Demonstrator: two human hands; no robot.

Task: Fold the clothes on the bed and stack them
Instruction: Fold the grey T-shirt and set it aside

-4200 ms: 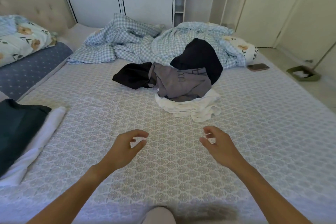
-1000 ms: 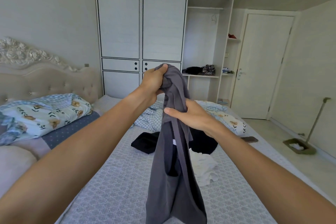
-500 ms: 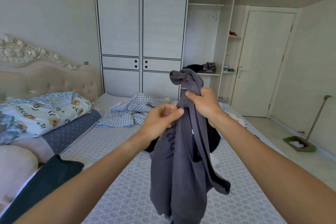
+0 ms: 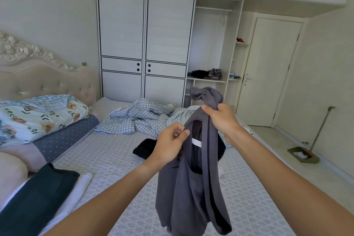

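Your right hand [image 4: 222, 119] is raised in front of you over the middle of the bed [image 4: 107, 159], its fingers curled tight round a bunched upper part of the grey garment [image 4: 191, 188], with a twisted knot of the cloth standing up above the fist. Your left hand [image 4: 170, 145] sits lower and just to the left, thumb and fingertips pinching the garment's edge beside a white label [image 4: 197, 142] at the neck opening. The rest of the grey garment hangs straight down between your forearms, clear of the mattress as far as you can see, its bottom running out of view at the near edge. Behind it, farther along the bed, a black garment [image 4: 143, 148] lies flat, partly hidden by your left hand and the hanging cloth. At the near left edge a dark green folded piece [image 4: 38, 197] rests on top of a white folded piece [image 4: 80, 184], the two forming a low stack. At the far end of the bed a blue checked blanket [image 4: 138, 119] lies crumpled, and on the left a floral quilt [image 4: 38, 115] rests against the padded headboard [image 4: 47, 80]. A white wardrobe [image 4: 143, 44] stands against the far wall, with a closed door [image 4: 268, 73] to its right and a dustpan with a long handle [image 4: 304, 156] on the floor at the right.
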